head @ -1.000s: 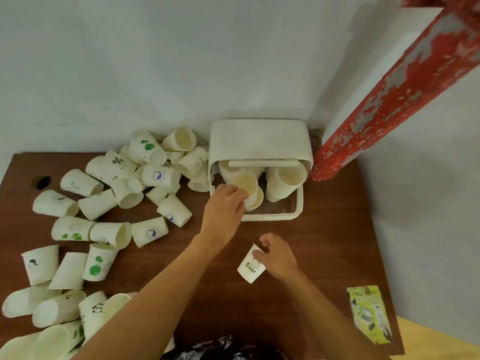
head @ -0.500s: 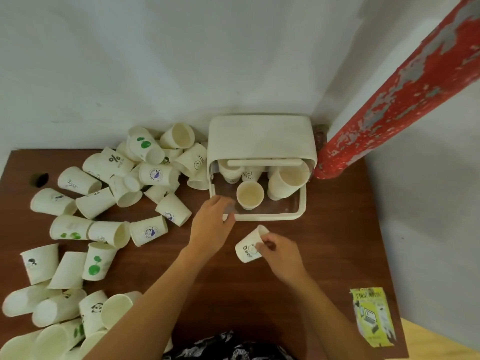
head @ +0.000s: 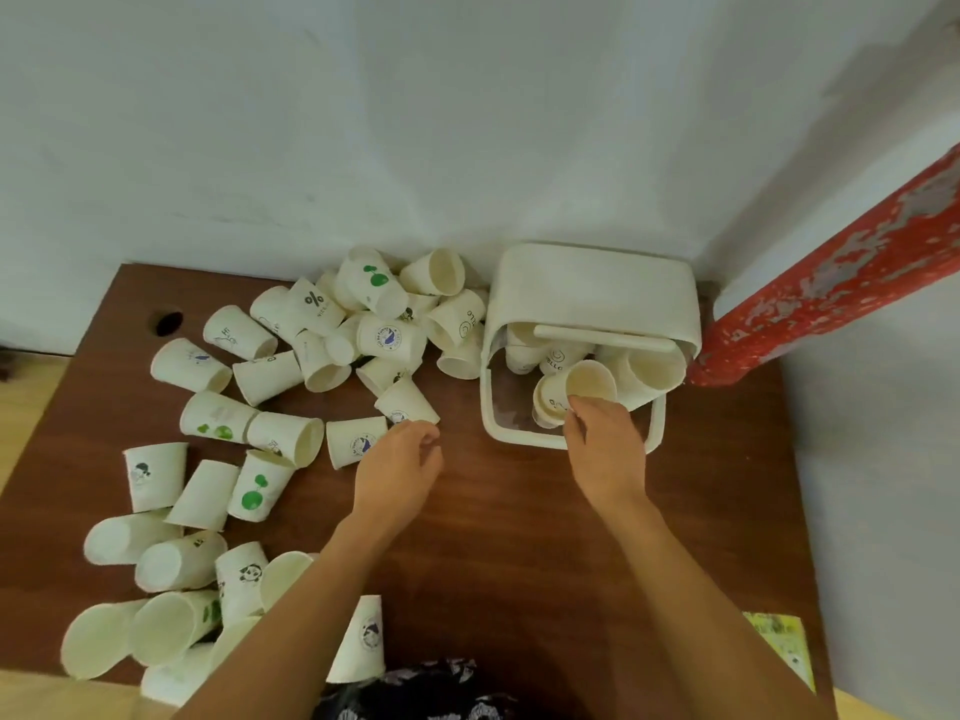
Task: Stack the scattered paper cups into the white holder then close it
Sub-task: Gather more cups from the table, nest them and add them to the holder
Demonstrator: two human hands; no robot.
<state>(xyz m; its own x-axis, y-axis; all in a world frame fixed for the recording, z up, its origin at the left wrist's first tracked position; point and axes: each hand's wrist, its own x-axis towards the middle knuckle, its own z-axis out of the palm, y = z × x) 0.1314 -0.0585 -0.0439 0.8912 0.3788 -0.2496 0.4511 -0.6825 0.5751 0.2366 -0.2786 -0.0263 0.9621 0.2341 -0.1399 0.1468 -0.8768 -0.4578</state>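
In a white-walled corner point(head: 467, 122) | brown table point(head: 519, 511) | right grip point(head: 605, 449) pinching cup point(head: 589, 384) | left grip point(head: 400, 467) loose, holding nothing

Matt paper cups point(head: 283, 376) lie on glossy wood table point(head: 519, 537) (holder point(head: 592, 288) plastic).

Right hand point(head: 605, 449) grips cup point(head: 584, 389) inside white holder point(head: 592, 298); left hand point(head: 397, 467) beside scattered cups point(head: 291, 387).

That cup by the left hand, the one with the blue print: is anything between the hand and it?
Nothing visible. The left hand hovers empty over bare table, its fingertips right beside the blue-print cup lying on its side. Neighbouring cups lie on the cup's far side, not in the hand's path.
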